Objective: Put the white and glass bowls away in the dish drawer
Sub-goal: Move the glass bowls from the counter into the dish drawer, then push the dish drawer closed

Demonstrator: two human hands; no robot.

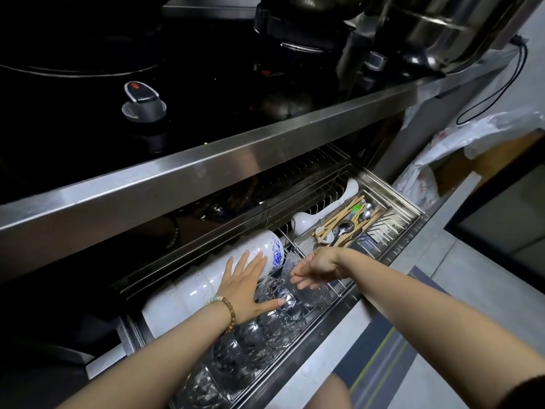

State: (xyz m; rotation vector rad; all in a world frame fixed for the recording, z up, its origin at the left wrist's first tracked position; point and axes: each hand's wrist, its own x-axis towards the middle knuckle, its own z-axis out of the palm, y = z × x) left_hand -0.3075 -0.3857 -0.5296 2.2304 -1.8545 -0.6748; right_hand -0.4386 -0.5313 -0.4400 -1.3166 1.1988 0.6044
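The row of white ceramic bowls (188,293) stands on edge along the back lane of the pulled-out stainless steel dish drawer (407,234). A white bowl with a blue painted pattern (272,249) closes the row's right end. In the front lane, just beside them, a row of clear cut-glass bowls (253,343) stands on edge, packed close from the drawer's left end.

The left hand (247,286), a bead bracelet (228,312) at its wrist, lies flat with fingers spread wide. Its fingertips rest on the blue-patterned bowl and its thumb lies across the glass row.

The right hand (317,268) holds one more clear glass bowl (312,293) at the right end of that row, fingers curled over its rim.

Right of this bowl, bare wire rack runs on towards the drawer's right end. Behind it sits a mesh cutlery tray (306,240) of chopsticks and spoons, with a white ceramic ladle (303,221) beside it.

The brushed steel counter edge (206,166) overhangs the back of the drawer, close above the white bowls.
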